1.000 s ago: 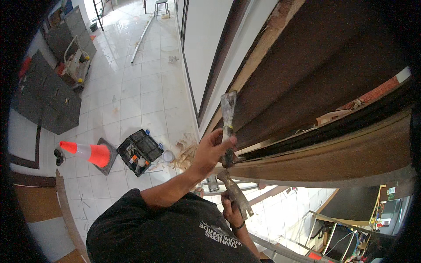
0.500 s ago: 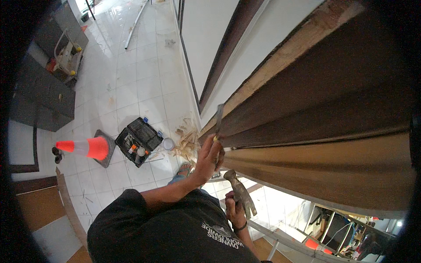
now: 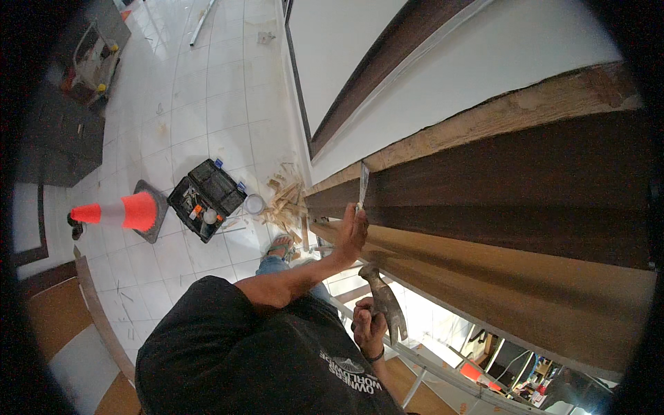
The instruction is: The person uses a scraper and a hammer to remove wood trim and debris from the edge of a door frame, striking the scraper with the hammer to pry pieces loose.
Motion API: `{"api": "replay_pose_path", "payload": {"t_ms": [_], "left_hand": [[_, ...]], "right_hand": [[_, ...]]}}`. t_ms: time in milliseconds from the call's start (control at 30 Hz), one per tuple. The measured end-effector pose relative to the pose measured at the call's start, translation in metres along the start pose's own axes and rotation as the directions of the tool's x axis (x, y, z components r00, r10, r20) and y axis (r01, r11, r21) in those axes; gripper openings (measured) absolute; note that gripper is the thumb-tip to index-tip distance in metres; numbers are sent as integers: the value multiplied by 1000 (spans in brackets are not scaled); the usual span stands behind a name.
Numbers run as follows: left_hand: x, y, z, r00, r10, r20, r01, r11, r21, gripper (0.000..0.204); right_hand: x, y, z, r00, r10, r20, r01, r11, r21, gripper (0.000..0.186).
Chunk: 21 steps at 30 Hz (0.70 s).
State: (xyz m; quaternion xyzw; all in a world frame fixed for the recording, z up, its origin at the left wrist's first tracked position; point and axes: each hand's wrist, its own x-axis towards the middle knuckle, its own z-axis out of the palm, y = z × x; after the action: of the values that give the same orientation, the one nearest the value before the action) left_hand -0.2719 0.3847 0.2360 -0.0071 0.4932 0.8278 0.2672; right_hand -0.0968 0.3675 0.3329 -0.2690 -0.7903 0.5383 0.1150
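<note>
My left hand (image 3: pixel 352 236) is closed round the handle of a chisel (image 3: pixel 364 181). The flat metal blade points away from me, its tip at the edge of a bare, rough wood strip (image 3: pixel 477 121) along a dark brown door frame (image 3: pixel 498 166). Most of the chisel's handle is hidden in my fingers. Lower down, my right hand (image 3: pixel 370 326) grips a worn claw hammer (image 3: pixel 386 299) near its head, which is apart from the chisel. The hammer's handle is mostly out of sight behind the hand.
An open black toolbox (image 3: pixel 207 197) lies on the white tiled floor, beside an orange traffic cone (image 3: pixel 131 211) and a round container (image 3: pixel 254 204). Wood shavings (image 3: pixel 287 200) are heaped near my foot (image 3: pixel 281 245). A metal rail (image 3: pixel 429 370) runs at lower right; grey cabinets (image 3: pixel 66 138) stand at left.
The chisel has moved right and its tip has come to the bare wood strip's edge. My right hand still holds the hammer low. The view has turned slightly.
</note>
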Motion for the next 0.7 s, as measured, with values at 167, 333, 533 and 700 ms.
{"api": "replay_pose_path", "payload": {"t_ms": [167, 333, 533, 700], "left_hand": [[-6, 8, -1, 989, -150, -2, 150, 987, -50, 34], [8, -33, -33, 911, 413, 13, -337, 725, 601, 29], [17, -89, -83, 759, 639, 127, -383, 279, 881, 18], [0, -29, -43, 869, 493, 36, -378, 616, 691, 19]], "right_hand": [[-2, -2, -4, 998, 69, 4, -69, 994, 85, 35], [-7, 11, -26, 990, 74, 121, -69, 997, -46, 32], [8, 12, -56, 953, -91, 289, 137, 980, -144, 28], [13, 20, -70, 973, -60, 222, 109, 971, -214, 27]]}}
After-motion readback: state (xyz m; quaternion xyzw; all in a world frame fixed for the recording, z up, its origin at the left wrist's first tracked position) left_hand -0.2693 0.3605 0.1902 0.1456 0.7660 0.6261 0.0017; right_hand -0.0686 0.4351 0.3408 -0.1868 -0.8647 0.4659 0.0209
